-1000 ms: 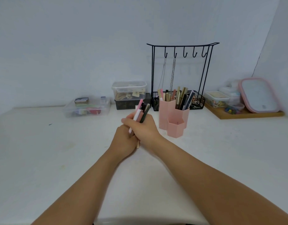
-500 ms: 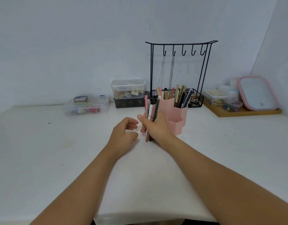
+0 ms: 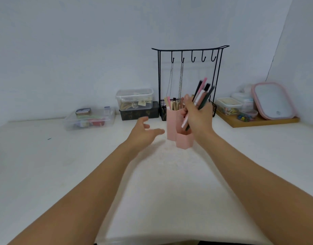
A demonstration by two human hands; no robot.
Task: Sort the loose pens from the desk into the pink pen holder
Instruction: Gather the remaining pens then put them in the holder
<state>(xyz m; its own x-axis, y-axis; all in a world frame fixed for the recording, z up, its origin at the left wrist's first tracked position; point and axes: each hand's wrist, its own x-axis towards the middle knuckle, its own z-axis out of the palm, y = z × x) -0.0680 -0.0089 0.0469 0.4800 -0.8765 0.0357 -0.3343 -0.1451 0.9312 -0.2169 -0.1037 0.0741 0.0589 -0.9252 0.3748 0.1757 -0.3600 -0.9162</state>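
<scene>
While left hand point(image 3: 142, 132) has opened, right hand point(image 3: 198, 113) has lifted gripped pens point(image 3: 201, 96) over the holder point(image 3: 177, 128).

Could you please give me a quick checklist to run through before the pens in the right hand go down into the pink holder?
1. Grip: right hand holds the bundle of pens firmly: ok.
2. Bundle over the pink pen holder: ok.
3. Lower tips aimed into one compartment: cannot tell, they are blurred.
4. Room in the tall compartment, which already holds pens: cannot tell.
5. Left hand open beside the holder, clear of the path: ok.
6. Low front compartment looks free: ok.
</scene>
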